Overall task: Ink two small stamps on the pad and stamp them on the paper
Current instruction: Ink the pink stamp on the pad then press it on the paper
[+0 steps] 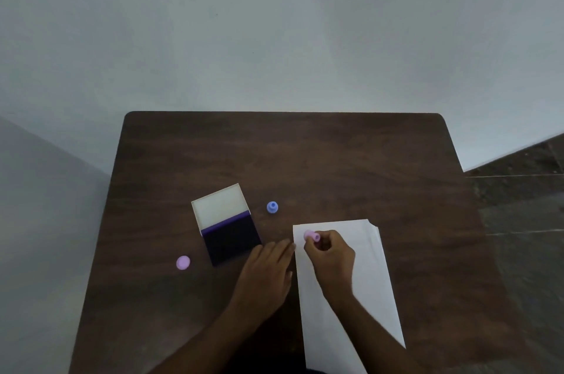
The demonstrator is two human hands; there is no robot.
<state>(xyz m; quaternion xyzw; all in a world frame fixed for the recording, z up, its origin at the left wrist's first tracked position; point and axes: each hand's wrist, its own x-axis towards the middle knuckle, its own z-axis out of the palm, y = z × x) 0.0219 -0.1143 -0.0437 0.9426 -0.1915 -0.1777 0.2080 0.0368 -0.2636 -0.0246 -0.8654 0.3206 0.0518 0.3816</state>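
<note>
My right hand (pixel 331 256) pinches a small pink stamp (pixel 312 235) over the far left corner of the white paper (pixel 374 279); I cannot tell if the stamp touches the sheet. My left hand (pixel 267 271) lies flat on the table, fingertips against the paper's left edge, holding nothing. The ink pad (pixel 230 241) lies open to the left, its dark pad nearest me and its white lid (pixel 220 203) hinged back. A small blue stamp (pixel 272 207) stands on the table beyond the paper. A pink round cap (pixel 183 262) lies left of the pad.
Everything sits on a dark brown wooden table (pixel 305 154) pushed against a pale wall. A dark tiled floor (pixel 525 221) shows past the table's right edge.
</note>
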